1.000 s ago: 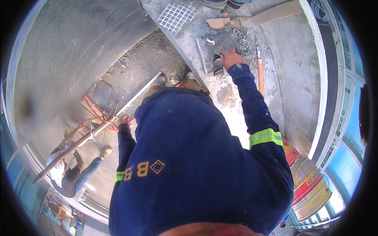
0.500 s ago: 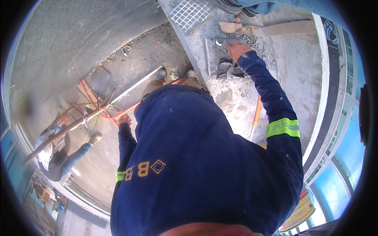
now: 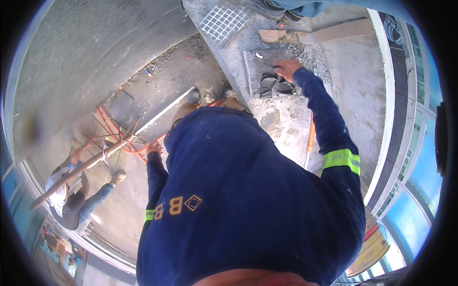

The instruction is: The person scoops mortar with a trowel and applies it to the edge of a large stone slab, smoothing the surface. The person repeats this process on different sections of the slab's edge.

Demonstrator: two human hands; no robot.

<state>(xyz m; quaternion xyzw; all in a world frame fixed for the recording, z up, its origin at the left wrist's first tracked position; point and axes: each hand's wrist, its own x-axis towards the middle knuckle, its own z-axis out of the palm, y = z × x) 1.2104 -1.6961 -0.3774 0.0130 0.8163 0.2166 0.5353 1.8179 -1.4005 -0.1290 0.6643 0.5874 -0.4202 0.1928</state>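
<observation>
Over a grey board (image 3: 253, 71) at the upper right reaches my right hand (image 3: 287, 70). Its fingers are bent together, and what they hold, if anything, is too small to make out. Just below that hand, a crumpled pair of black gloves (image 3: 274, 86) lies on the board's near part. A small white piece (image 3: 259, 55) rests near the far edge, apart from the fingers. My left hand (image 3: 155, 148) hangs at my left side with loosely spread fingers and nothing visible in it, close to an orange hose (image 3: 137, 151).
A white grate (image 3: 223, 25) and a brown strip (image 3: 329, 35) lie beyond the board. An orange-handled tool (image 3: 311, 136) is below my right forearm. Left, a wooden pole (image 3: 86, 166) slants past a co-worker (image 3: 71, 205). Another person's trouser leg (image 3: 329, 6) shows at the top.
My right hand has drawn back toward me from the board's far edge, and its fingers have come closer together. The small white piece now lies uncovered. My left hand stays at my side.
</observation>
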